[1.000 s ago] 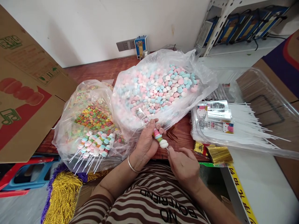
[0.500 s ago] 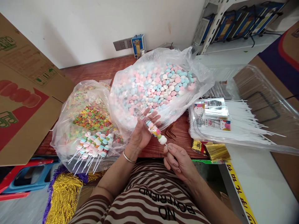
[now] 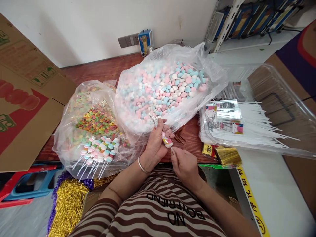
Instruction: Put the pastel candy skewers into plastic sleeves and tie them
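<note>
A candy skewer (image 3: 167,141) sits inside a clear printed wrapper (image 3: 153,119), with white candy at its lower end. My left hand (image 3: 157,140) is closed around the wrapped candy, its fingers hiding the middle. Just below, my right hand (image 3: 184,164) pinches the skewer's white stick. Beyond my left hand lies a large clear bag (image 3: 123,115) of pink, blue and white button-shaped candies (image 3: 177,85). Several finished candy skewers (image 3: 100,149) rest in a bunch to the left, sticks toward me.
Behind the bunch is a bag of small colourful ring candies (image 3: 98,123). On the right, a clear plastic tray (image 3: 204,140) holds white sticks (image 3: 256,125) and printed wrappers (image 3: 228,110). Gold twist ties (image 3: 228,155) lie at the table's front edge. A cardboard box (image 3: 27,98) stands left.
My left hand has gone from open under the skewer to closed around it. The candy has slid deeper into the wrapper, and my right hand stays on the stick.
</note>
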`<action>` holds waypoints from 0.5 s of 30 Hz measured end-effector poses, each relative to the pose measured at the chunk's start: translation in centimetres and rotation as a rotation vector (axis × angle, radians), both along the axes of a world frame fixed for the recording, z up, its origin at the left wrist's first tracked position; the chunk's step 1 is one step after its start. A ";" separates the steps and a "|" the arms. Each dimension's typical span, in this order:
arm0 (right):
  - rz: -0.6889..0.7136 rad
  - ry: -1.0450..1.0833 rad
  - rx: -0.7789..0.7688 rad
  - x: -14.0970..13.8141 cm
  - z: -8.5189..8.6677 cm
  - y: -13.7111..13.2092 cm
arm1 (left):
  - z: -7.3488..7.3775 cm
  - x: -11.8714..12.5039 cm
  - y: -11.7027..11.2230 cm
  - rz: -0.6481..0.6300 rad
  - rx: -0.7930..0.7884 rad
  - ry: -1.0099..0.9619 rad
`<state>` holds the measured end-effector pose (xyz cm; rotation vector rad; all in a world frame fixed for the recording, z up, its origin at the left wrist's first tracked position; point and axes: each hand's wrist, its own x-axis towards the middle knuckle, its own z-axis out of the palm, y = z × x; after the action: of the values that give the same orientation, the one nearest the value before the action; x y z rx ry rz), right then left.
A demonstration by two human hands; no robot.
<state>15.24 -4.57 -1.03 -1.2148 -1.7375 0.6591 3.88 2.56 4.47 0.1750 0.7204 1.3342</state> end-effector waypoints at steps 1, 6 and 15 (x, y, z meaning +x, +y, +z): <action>0.036 0.139 -0.146 -0.4 0.3 -0.1 | -0.2 0.1 -0.2 -0.022 0.019 0.001; 0.060 0.422 -0.398 -1.0 0.3 -0.4 | -0.6 -0.5 -0.2 -0.001 0.029 0.032; 0.061 0.317 -0.318 0.6 0.2 -0.3 | 0.1 -1.1 0.0 0.023 0.092 0.045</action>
<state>15.87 -4.87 -0.87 -1.1941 -1.4443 1.1340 2.80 2.54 4.60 0.2720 0.7013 1.3903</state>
